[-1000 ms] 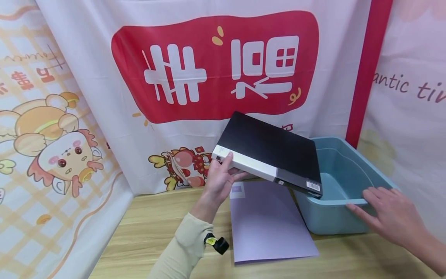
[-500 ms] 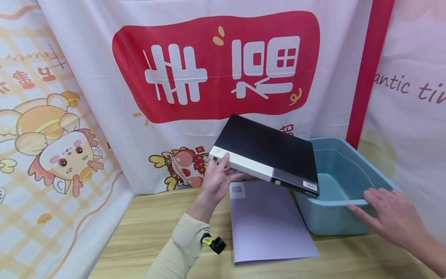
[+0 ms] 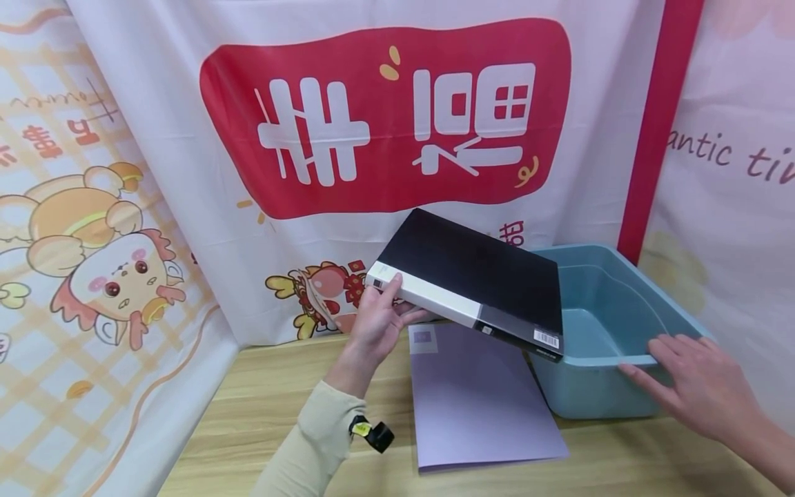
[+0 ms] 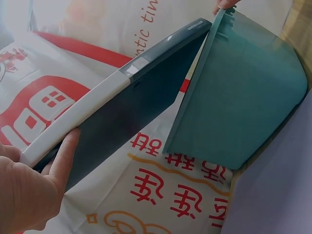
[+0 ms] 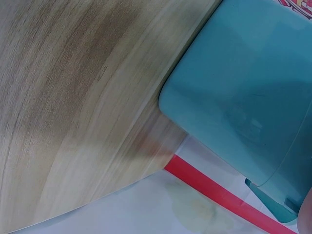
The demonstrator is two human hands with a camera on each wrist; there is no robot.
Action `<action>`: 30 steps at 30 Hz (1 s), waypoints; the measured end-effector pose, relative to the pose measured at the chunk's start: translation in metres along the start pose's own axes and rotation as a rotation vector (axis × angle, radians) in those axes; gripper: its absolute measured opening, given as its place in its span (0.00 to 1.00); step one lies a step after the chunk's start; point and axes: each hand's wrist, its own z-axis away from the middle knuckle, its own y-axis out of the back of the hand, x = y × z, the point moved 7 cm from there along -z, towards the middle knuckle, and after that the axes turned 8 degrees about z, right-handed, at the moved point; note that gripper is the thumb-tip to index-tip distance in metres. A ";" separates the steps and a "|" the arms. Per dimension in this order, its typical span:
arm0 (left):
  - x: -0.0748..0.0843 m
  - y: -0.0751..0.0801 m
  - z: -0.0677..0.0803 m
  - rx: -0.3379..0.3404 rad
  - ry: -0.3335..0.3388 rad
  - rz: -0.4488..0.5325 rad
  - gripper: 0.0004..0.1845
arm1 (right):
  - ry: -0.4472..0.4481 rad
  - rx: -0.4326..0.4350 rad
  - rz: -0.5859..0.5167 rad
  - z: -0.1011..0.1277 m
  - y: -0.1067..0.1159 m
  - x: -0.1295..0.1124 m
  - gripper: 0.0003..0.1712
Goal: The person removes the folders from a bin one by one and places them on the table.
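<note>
My left hand [image 3: 377, 323] grips a black binder [image 3: 475, 269] by the left end of its white-labelled spine, thumb on the spine and fingers underneath. The binder is tilted in the air, its barcode corner lower and over the left rim of a blue-green plastic basin [image 3: 602, 386]. Seen from the left wrist, the binder's underside [image 4: 114, 126] faces the camera and its far end is beside the basin rim. My right hand [image 3: 702, 386] holds the basin's near right rim, fingers over the edge and thumb along the outside. Below the binder a purple folder [image 3: 481, 407] lies flat on the table.
The wooden table [image 3: 261, 414] meets a white printed cloth [image 3: 161, 138] hung along the back and sides. The basin stands near the right side cloth [image 3: 739, 228]. A small black camera [image 3: 379, 436] is strapped to my left wrist.
My left hand and the binder have shifted slightly left and down. The binder's right corner has drawn back a little from the basin. My right hand has stayed on the rim.
</note>
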 end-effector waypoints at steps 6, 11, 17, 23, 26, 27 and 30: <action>0.001 0.003 0.001 -0.002 0.011 -0.015 0.26 | 0.006 0.009 0.001 0.001 0.000 0.001 0.28; 0.001 0.008 0.001 0.016 0.024 -0.032 0.24 | 0.001 -0.007 0.008 0.001 -0.002 0.002 0.28; 0.003 0.018 0.001 0.050 0.022 -0.057 0.24 | 0.013 0.024 -0.001 0.001 -0.001 0.001 0.28; 0.004 0.027 0.001 0.069 0.041 -0.055 0.23 | 0.025 0.047 -0.009 0.001 0.001 0.000 0.28; 0.004 0.030 0.000 0.070 0.049 -0.056 0.23 | 0.024 0.043 -0.011 0.001 0.001 0.001 0.28; 0.005 0.031 0.000 0.070 0.052 -0.058 0.24 | 0.022 0.039 -0.010 0.001 0.001 0.001 0.28; 0.005 0.035 -0.001 0.077 0.059 -0.065 0.25 | 0.021 0.036 -0.008 0.002 0.000 0.001 0.28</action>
